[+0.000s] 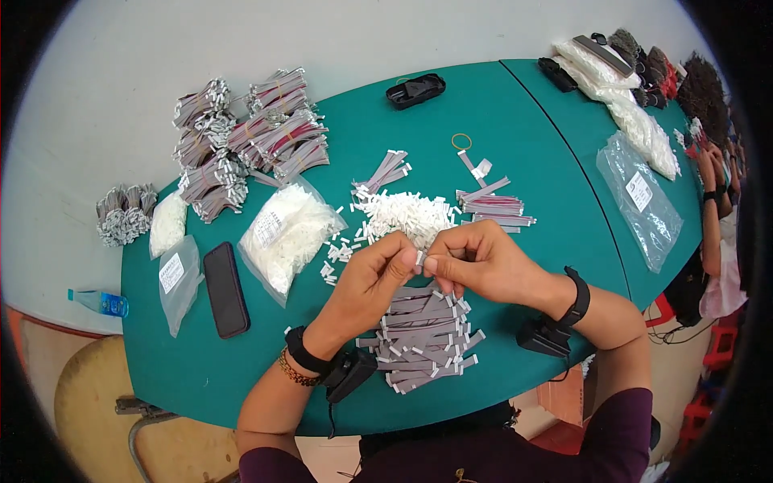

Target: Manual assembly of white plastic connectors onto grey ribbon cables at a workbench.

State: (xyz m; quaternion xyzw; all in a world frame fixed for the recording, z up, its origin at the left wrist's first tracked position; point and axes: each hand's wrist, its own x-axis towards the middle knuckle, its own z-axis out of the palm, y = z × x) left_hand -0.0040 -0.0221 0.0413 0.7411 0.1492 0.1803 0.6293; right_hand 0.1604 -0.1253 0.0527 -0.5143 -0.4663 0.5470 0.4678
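My left hand (366, 282) and my right hand (483, 262) meet fingertip to fingertip over the middle of the table. Both are closed in a pinch on a small white connector (419, 258); any cable behind it is mostly hidden by the fingers. Just beyond them lies a heap of loose white connectors (407, 213), with some scattered to its left. Below my hands is a pile of short grey ribbon cables (423, 338) with white ends. More ribbon cables (495, 208) lie to the right of the heap, and a few others (385, 171) behind it.
On the green table (386, 105) stand bundled ribbon cables (278, 133), a clear bag of white connectors (286, 233), a phone (226, 290), a black tray (415, 91) and a rubber band (461, 142). A plastic bottle (98, 303) lies at left. Another person's arm (710, 217) shows at far right.
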